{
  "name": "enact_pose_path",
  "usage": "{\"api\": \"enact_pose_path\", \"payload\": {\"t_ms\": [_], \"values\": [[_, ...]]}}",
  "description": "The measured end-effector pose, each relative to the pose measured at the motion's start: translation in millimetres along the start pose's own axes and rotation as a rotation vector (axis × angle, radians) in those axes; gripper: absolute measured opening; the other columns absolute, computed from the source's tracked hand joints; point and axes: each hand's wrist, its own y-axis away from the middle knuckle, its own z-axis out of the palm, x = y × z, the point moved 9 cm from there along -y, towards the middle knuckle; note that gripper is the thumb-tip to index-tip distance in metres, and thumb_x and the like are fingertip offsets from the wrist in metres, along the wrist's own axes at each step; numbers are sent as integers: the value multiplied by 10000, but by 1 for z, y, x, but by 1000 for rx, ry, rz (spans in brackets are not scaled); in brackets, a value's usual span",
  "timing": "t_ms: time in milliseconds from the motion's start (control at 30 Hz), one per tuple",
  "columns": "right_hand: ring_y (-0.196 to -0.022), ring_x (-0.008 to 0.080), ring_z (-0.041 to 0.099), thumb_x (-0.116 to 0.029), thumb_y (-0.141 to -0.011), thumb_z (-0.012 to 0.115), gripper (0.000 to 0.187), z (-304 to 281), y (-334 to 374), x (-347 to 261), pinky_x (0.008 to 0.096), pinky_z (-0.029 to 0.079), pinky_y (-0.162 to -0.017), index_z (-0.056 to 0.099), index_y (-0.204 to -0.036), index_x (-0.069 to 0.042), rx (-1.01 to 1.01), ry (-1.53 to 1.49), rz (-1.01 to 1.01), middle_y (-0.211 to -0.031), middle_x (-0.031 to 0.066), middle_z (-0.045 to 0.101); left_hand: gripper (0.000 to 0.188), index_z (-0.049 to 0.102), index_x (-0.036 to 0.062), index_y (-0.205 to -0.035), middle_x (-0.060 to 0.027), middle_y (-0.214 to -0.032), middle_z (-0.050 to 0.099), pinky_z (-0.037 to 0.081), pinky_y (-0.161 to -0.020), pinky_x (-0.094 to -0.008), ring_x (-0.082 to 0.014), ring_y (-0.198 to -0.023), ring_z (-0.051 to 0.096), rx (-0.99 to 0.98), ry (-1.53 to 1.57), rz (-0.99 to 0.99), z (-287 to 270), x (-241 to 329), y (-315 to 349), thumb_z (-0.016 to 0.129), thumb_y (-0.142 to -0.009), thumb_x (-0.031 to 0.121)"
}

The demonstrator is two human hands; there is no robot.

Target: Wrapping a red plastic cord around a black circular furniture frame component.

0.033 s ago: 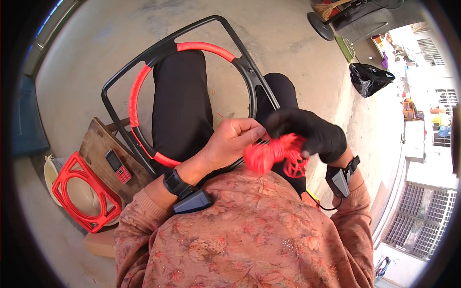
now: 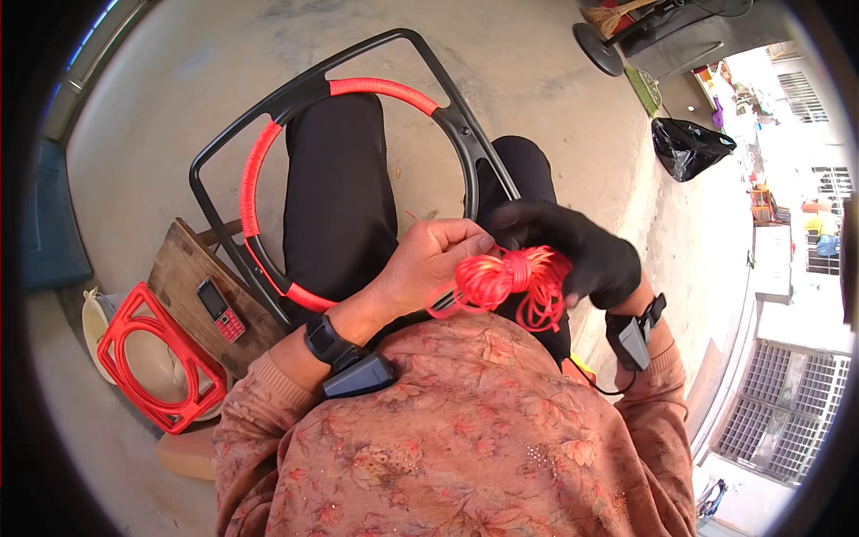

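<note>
A black frame (image 2: 457, 134) with a round ring in its middle lies across my thighs. Tight turns of red cord (image 2: 250, 183) cover parts of the ring. My left hand (image 2: 438, 255), bare, is closed in a pinch at the ring's near right side; red cord shows by its fingertips. Just right of it, my right hand (image 2: 586, 255) in a black glove has its fingers curled round a bundle of red cord (image 2: 514, 271). The bundle is tied at its middle, with loose loops hanging from its right end. The fingertips of the glove are partly blurred.
To the left, a wooden stool (image 2: 183, 268) bears a red and black keypad phone (image 2: 219, 311). A red plastic frame (image 2: 165, 358) leans beside it. A black plastic bag (image 2: 691, 148) and a fan's round base (image 2: 597, 49) stand on the floor at the far right.
The red cord bundle has turned slightly and shows less blur, with a loop now hanging at its left. My right hand has shifted slightly left; my left hand stays at the ring.
</note>
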Motion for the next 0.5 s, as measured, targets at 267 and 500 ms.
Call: {"api": "enact_pose_path", "payload": {"t_ms": [267, 500], "values": [[-943, 155, 580, -50, -720, 711, 372, -36, 29, -17, 312, 465, -853, 607, -1072, 12, 567, 293, -130, -1021, 53, 615, 263, 645, -24, -940, 32, -671, 546, 379, -506, -184, -20, -552, 469, 12, 222, -87, -3, -9, 3, 562, -960, 226], [-984, 192, 602, -368, -981, 458, 454, -68, 70, 20, 354, 471, -901, 507, -1254, -7, 749, -395, -362, -1127, 86, 592, 225, 631, -8, -943, 20, -622, 547, 308, -425, -176, -9, -463, 396, 30, 64, -81, 0, -3, 3, 552, -961, 202]]}}
